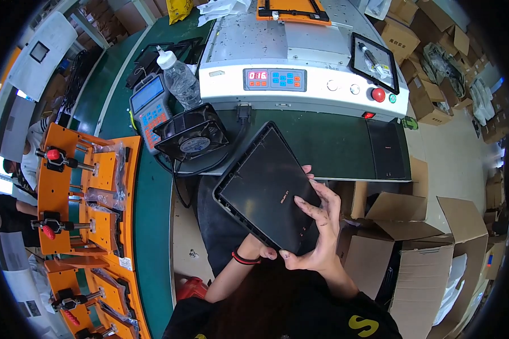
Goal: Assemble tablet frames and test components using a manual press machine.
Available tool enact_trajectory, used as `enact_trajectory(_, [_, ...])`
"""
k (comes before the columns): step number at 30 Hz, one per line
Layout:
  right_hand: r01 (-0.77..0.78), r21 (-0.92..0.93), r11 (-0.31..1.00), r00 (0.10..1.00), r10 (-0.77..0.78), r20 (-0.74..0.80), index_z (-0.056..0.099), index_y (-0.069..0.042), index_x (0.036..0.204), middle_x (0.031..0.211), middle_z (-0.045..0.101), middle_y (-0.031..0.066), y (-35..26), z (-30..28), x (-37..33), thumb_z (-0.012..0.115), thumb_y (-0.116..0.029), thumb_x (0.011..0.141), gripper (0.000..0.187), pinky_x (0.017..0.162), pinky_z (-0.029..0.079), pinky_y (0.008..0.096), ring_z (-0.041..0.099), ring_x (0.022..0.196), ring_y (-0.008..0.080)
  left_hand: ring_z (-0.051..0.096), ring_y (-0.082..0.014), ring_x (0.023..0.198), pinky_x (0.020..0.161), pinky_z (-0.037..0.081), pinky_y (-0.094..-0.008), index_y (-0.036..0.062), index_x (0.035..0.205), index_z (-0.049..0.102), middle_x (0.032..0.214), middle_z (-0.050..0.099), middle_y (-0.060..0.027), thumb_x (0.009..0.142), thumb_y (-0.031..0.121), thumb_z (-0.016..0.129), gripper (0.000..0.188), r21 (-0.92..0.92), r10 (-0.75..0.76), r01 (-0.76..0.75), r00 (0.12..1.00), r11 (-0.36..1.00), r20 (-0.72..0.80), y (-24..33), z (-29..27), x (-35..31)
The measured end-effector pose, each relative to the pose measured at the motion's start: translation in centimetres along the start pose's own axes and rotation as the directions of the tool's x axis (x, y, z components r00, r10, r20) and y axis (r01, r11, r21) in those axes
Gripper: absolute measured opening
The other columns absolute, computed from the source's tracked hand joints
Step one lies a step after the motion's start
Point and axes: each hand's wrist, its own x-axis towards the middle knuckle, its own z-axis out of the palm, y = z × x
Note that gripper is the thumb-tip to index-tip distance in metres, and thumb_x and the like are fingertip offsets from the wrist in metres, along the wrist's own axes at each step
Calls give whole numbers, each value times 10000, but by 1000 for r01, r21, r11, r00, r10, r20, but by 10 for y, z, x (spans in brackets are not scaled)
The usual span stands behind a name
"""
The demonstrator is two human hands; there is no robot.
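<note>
A black, flat rectangular casing [263, 189] is held tilted over my lap, its glossy face turned up and a raised slotted rim along its left edge. My left hand [258, 248] grips it from underneath near the lower corner; most of its fingers are hidden by the casing, and a red band circles the wrist. My right hand [321, 220] closes on the right side, thumb at the lower edge, one finger lying on the face and others along the edge.
A white machine [322, 85] with a control panel stands ahead on the green bench [322, 135]. Near it are a cooling fan [192, 135], a handheld keypad device [150, 110], a clear bottle [181, 79] and a black panel [387, 150]. Orange clamp fixtures [110, 175] stand left, cardboard boxes [424, 277] right.
</note>
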Motion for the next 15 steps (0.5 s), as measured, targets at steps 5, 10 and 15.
enact_trajectory(5, [-7,-7,1000,1000,7,3,579,-10,1121,1231,392,274,0,0,-2,768,-307,486,726,974,304,513,404,1150,390,255,-346,1316,1057,215,-503,215,1425,260,1442,171,-223,554,763,622,1091,-18,-4,4,1000,1000,0,-1,1,-1])
enact_trajectory(10, [-23,-28,999,1000,23,7,582,-12,1125,1231,395,271,-3,0,-2,774,-309,486,731,973,304,514,404,1150,393,256,-334,1318,1064,220,-495,158,1420,254,1444,180,-207,528,746,660,1143,-88,-28,27,1000,996,-14,-6,0,-3])
enact_trajectory(15, [-24,-282,959,994,53,93,579,-16,1159,1291,390,271,-15,-1,1,716,-416,604,698,1004,266,534,374,1198,431,255,-299,1323,1087,197,-476,102,1418,216,1454,182,-168,556,738,653,1157,-239,-107,90,992,967,-60,4,10,1])
